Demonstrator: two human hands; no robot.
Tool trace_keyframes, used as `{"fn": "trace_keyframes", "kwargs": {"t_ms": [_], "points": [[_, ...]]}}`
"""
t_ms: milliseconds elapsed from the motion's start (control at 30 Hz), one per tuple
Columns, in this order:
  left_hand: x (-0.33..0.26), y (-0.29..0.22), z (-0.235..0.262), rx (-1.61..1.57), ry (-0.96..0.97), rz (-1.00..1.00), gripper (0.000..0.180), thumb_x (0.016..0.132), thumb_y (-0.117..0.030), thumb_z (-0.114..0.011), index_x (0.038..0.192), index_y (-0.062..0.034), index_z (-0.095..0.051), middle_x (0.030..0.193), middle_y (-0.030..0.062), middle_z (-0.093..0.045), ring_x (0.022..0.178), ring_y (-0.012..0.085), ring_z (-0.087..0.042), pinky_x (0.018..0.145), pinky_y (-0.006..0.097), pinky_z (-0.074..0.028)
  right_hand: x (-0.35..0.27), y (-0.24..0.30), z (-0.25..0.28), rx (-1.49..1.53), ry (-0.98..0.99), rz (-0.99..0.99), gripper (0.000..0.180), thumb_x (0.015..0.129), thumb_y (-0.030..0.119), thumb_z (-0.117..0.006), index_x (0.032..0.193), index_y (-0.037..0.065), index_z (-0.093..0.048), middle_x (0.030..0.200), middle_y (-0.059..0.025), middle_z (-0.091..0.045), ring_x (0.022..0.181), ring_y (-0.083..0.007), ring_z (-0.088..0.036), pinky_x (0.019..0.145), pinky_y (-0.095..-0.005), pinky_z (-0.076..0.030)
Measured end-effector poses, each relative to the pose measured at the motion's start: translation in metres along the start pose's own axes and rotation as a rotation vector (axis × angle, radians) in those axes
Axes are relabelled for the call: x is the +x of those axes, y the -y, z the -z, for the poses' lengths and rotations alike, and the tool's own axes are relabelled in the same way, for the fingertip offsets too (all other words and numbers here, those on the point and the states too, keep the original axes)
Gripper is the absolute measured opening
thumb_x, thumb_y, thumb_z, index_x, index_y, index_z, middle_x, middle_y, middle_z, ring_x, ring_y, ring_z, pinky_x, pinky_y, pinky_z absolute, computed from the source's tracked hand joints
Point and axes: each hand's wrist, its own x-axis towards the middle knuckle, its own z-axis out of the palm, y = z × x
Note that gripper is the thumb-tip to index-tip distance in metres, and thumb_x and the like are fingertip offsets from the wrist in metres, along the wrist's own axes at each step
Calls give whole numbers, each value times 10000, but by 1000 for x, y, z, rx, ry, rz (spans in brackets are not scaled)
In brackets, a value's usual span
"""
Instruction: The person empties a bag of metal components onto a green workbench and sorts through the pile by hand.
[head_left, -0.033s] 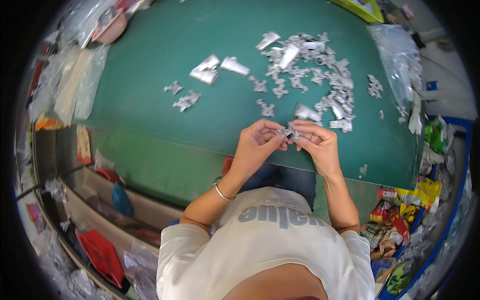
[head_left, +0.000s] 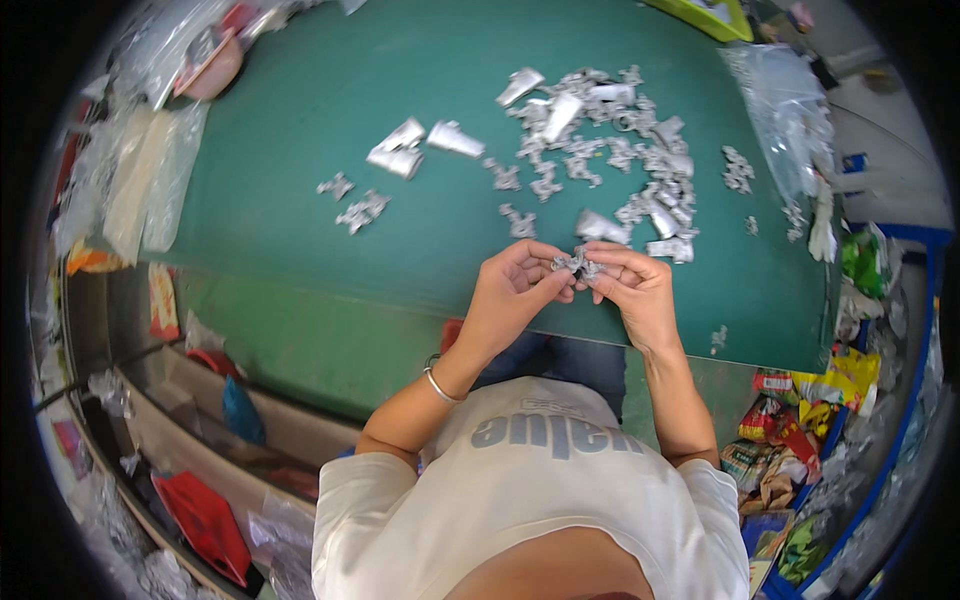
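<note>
Between my fingertips, just over the table's near edge, is a small silvery-grey metal part of knobbly, irregular shape. My left hand pinches one side of it with thumb and fingers. The other side is pinched by my right hand. Fingers cover some of the part. Just beyond my hands lies a tapered silver metal piece, beside a loose heap of similar knobbly parts. A few more tapered pieces and two small clusters lie farther left.
The green table spreads out before me. Clear plastic bags hang over its right edge, and more plastic sheeting is at the left. A pink bowl stands far left. Bins with colourful wrappers flank my right side.
The tabletop and the metal pieces have shifted slightly left in the picture. Both hands keep the same grip on the small metal part.
</note>
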Motion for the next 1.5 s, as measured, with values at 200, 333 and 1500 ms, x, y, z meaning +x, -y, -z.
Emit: {"fn": "trace_keyframes", "kwargs": {"t_ms": [200, 333, 1500], "points": [[28, -4, -12, 885, -55, -356, 398, 731, 1, -608, 1110, -19, -488, 1053, 128, -539, 894, 215, -548, 724, 284, -458, 36, 30, 95, -239, -620, 312, 265, 735, -13, -597, 990, -75, -561, 789, -139, -614, 667, -151, -576, 622, -248, -468], [40, -7, 12, 1430, -198, -472, 453, 691, -67, -658, 1112, -42, -491, 1120, 134, -477, 1003, 299, -459, 841, 356, -378, 80, 36, 218, -436, -833, 440, 243, 752, -11, -589, 990, -61, -577, 775, -102, -618, 651, -108, -572, 633, -213, -460], [39, -23, 19, 294, -208, -59, 219, 817, -19, -514, 1033, 15, -528, 959, 98, -567, 837, 157, -542, 703, 276, -458, 93, 23, 63, -1171, -281, 231, 159, 769, 161, -581, 772, 3, -593, 759, -74, -585, 735, -179, -520, 657, -278, -368]]}}
